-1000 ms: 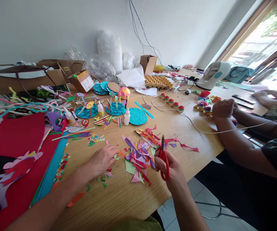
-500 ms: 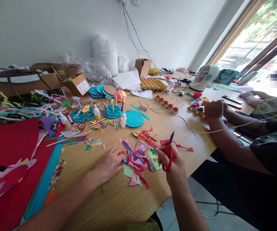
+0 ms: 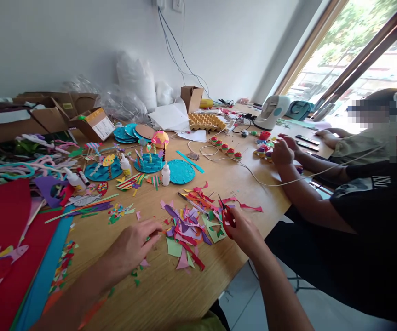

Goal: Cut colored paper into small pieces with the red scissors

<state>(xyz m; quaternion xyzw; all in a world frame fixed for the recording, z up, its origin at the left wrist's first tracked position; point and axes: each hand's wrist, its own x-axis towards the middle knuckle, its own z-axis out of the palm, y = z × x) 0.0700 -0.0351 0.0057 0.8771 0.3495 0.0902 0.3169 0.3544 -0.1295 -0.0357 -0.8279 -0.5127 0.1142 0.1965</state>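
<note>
Red-handled scissors (image 3: 227,219) are gripped in my right hand (image 3: 244,230), their dark blades pointing up and away over the paper pile. My left hand (image 3: 132,243) hovers just left of the pile, fingers stretched forward and thumb apart, with no object visible in it. Between both hands lies a heap of coloured paper scraps (image 3: 184,225) in purple, pink, red and orange. A pale green scrap with cut-out notches (image 3: 215,232) rests beside the scissors. Small green bits (image 3: 136,276) lie on the wood below my left hand.
Blue discs (image 3: 181,171), glue bottles (image 3: 165,174) and paper fish decorations stand beyond the scraps. Red paper sheets (image 3: 5,207) cover the left. A white cable (image 3: 256,180) crosses the table toward a co-worker's hands (image 3: 284,149) at right. Egg trays (image 3: 207,122) and boxes line the wall.
My left hand has lifted back from the scrap pile toward the left. My right hand has turned, tipping the scissors leftward. The whole view has swung slightly right.
</note>
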